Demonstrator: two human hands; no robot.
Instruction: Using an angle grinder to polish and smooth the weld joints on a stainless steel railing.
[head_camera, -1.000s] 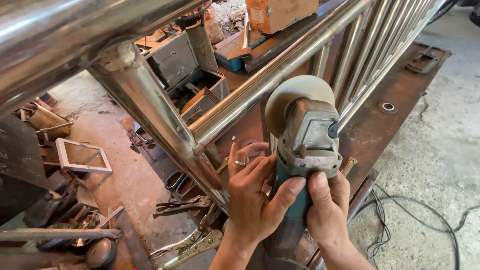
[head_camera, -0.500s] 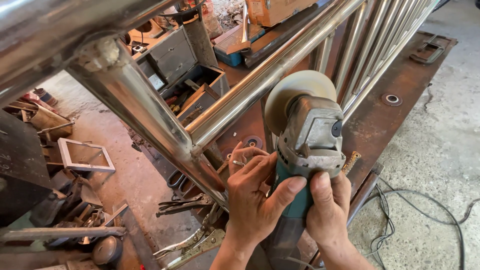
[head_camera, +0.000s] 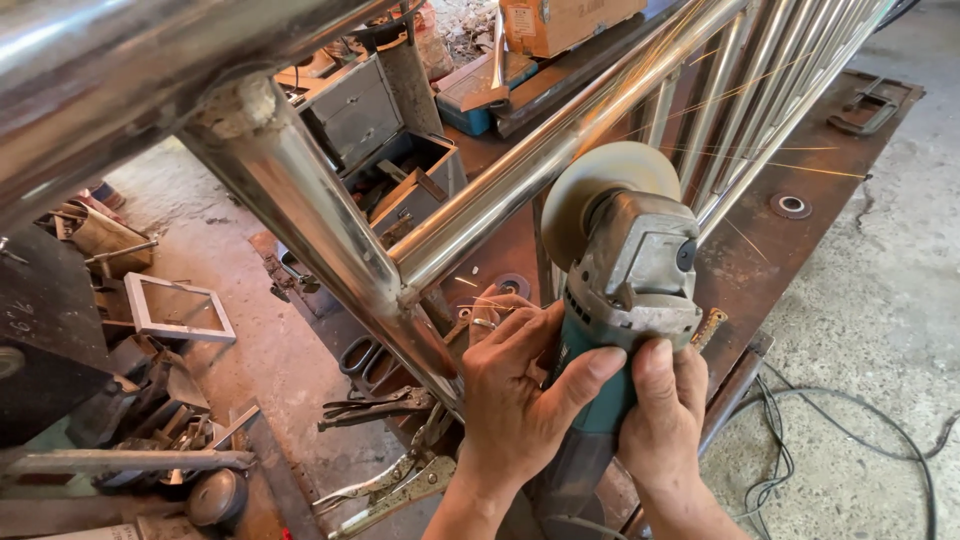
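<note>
Left hand (head_camera: 515, 400) and right hand (head_camera: 660, 410): fingers clamped on the teal body of the angle grinder (head_camera: 625, 290). Its disc (head_camera: 590, 190) meets the steel rail (head_camera: 530, 165); sparks fly, so grinding appears under way, the joint weld (head_camera: 240, 105) apparently unground. Orange-brown cardboard box (head_camera: 565, 20) lies beyond the surface (head_camera: 780, 240), label unreadable

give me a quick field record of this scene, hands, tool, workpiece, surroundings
left hand: left hand wrapped round the body of the angle grinder
right hand: right hand gripping the same body from the other side
tool: grey head, teal body, disc against the steel rail
sparks: thin streaks flying toward the upright bars
below: locking pliers on the floor, cables on the concrete
</note>
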